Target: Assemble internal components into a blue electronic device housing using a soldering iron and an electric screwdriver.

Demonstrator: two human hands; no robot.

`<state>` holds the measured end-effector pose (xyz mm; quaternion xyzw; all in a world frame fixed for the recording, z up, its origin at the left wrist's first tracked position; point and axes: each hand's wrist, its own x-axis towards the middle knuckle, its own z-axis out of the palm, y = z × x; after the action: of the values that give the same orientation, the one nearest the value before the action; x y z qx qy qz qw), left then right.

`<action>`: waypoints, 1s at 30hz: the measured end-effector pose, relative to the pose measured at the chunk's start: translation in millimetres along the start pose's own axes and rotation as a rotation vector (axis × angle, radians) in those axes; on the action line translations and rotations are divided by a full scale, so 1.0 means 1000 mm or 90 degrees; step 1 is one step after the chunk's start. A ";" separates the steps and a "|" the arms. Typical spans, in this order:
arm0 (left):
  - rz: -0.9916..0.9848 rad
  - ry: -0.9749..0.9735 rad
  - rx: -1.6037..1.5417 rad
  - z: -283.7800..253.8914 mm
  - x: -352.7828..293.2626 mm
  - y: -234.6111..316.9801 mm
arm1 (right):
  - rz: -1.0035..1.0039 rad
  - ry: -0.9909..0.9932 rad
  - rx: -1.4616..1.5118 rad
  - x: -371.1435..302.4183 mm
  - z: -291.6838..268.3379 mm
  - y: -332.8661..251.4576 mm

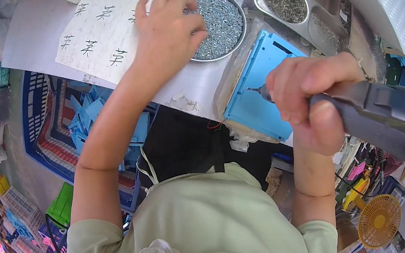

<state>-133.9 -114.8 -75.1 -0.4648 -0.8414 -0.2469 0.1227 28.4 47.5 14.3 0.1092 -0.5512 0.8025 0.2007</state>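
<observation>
My left hand (168,28) is bent over the left rim of a round metal dish (241,38) full of small silvery screws (215,26). Its thumb and forefinger are curled together at the screws; what lies between the fingertips is hidden. In my right hand (311,91) is a dark grey electric screwdriver (388,118), held nearly level with its thin bit pointing left. Beneath the bit lies a light blue plastic panel (249,105), flat on the bench. The bit appears over the panel; whether it touches cannot be told.
A paper sheet with handwritten characters (101,33) lies left of the dish. A metal tray (332,22) with more small parts stands at the back. Below the bench, a blue crate (34,113) holds blue plastic pieces (88,114). A yellow fan (380,220) is at the right.
</observation>
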 end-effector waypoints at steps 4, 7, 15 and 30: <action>0.010 0.038 -0.063 0.003 0.002 -0.002 | 0.048 0.003 -0.025 -0.002 0.002 0.000; 0.005 0.097 -0.047 0.011 0.006 -0.002 | 0.076 0.023 -0.115 -0.004 0.013 -0.001; 0.062 0.025 -0.243 -0.001 -0.010 0.013 | 0.093 -0.069 -0.332 -0.011 0.011 0.007; 0.064 -0.011 -0.377 -0.019 -0.058 0.061 | -0.018 -0.112 -0.152 -0.001 0.021 -0.021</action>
<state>-51.6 -139.2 -65.5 -0.5232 -0.7097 -0.4715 -0.0134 38.0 34.1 39.7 0.1618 -0.6568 0.7156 0.1745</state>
